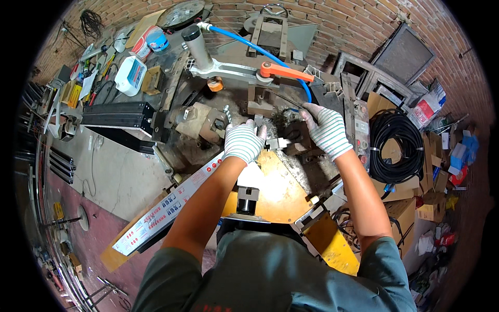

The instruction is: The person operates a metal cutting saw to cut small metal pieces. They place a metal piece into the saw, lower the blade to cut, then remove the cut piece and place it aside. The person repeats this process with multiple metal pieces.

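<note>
Both my hands wear white gloves with green stripes. My left hand (244, 141) is closed over the middle of the machine bed, beside a twisted drill bit (227, 113) in a grey spindle head (200, 122). What its fingers grip is hidden. Under that wrist lies the upper end of a long film-covered bar (171, 208) with red and blue print, slanting to the lower left. A small pale metal block (279, 143) sits right of the fingers. My right hand (328, 130) is raised over the bed's right side, its thumb and fingers pinching a thin dark rod (288, 99) that points up-left.
An orange lever (287, 71) on a metal arm and a blue hose (249, 44) cross above the bed. A yellow plate (280, 182) lies before me. At left are a white jug (130, 76) and hand tools; at right, coiled black hose (396, 145) and cartons.
</note>
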### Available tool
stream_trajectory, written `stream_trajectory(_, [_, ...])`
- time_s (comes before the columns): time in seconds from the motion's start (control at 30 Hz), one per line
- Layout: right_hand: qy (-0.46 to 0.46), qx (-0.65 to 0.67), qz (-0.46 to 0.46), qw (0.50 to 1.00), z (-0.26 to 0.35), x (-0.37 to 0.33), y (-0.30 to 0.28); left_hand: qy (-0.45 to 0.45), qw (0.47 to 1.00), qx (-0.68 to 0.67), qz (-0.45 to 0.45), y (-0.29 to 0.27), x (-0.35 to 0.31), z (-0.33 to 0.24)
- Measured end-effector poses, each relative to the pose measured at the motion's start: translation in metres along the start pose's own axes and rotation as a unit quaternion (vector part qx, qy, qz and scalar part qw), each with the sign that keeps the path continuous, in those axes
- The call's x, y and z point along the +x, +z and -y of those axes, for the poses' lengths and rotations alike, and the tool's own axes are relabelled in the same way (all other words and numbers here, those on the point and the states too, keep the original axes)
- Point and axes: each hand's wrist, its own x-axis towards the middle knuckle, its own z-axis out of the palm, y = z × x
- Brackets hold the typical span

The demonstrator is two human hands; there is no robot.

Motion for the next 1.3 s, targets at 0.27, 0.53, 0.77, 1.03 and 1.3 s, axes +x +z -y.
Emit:
stream_trajectory(0.27, [-0.095,0.012,-0.027,0.995,-0.027,0.005,0.006,0.009,1.0,0.007,-0.014,0.008,0.004,0.0])
stream_trajectory(0.53, [-0.102,-0.007,0.036,0.994,-0.028,0.021,-0.004,0.006,0.998,0.019,-0.053,0.013,0.004,0.002])
stream_trajectory(0.77, [-0.062,-0.093,0.036,0.993,-0.009,0.013,-0.007,0.001,0.997,0.011,-0.08,0.017,0.004,0.002])
stream_trajectory(1.03, [0.239,0.651,0.12,0.71,0.058,-0.039,0.044,-0.017,0.999,0.038,-0.013,0.008,0.007,-0.002])
stream_trajectory(1.3, [0.177,0.447,0.249,0.841,0.167,-0.025,0.174,-0.082,0.996,0.034,0.016,0.015,0.016,-0.004])
